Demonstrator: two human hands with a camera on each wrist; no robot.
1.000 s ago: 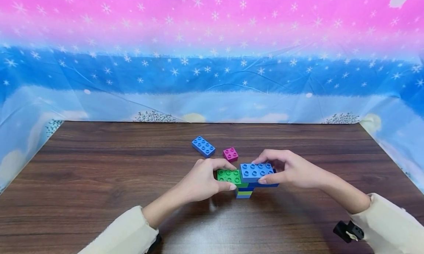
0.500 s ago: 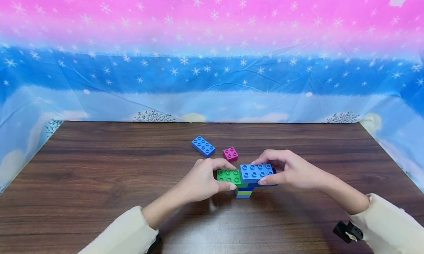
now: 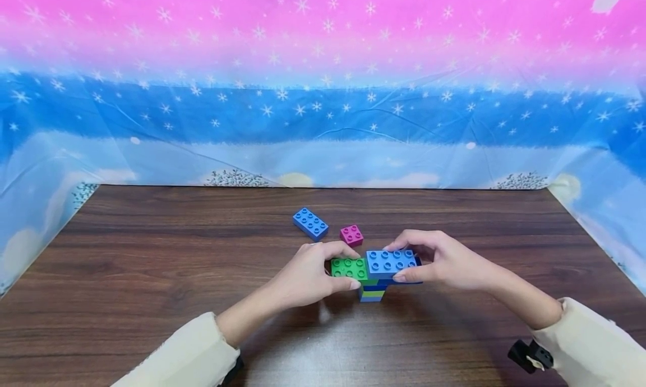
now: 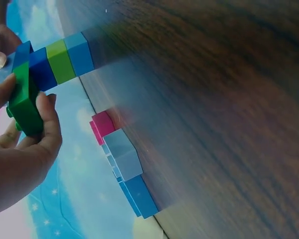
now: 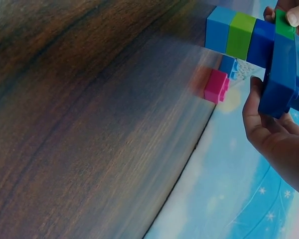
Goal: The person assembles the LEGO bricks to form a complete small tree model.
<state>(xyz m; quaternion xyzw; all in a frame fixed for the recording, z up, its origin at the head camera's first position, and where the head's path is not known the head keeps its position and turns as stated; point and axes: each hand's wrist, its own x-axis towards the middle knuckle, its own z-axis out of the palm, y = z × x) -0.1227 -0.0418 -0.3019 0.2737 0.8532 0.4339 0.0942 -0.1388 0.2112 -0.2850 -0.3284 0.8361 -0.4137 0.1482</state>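
Note:
A short column of stacked bricks stands on the table, with a light-blue brick (image 4: 80, 54) at its foot, then lime (image 5: 240, 36) and dark-blue (image 5: 261, 42) ones. Across its top, a green brick (image 3: 348, 268) juts left and a dark-blue brick (image 5: 278, 74) juts right. My left hand (image 3: 315, 275) pinches the green brick between thumb and fingers. Over the right part lies a blue eight-stud brick (image 3: 390, 263), its left edge against the green studs' side. My right hand (image 3: 444, 261) grips it, thumb at the front, fingers behind.
Behind the column, a pink four-stud brick (image 3: 351, 235) and a blue eight-stud brick (image 3: 310, 224) lie loose on the wooden table (image 3: 176, 235). The left wrist view shows another light-blue brick (image 4: 123, 154) between them. A snowflake-printed cloth (image 3: 323, 112) hangs along the table's back.
Both hands keep their holds on the bricks, almost still. The dark-blue brick's right end shows slightly less past the right hand's thumb than a second ago.

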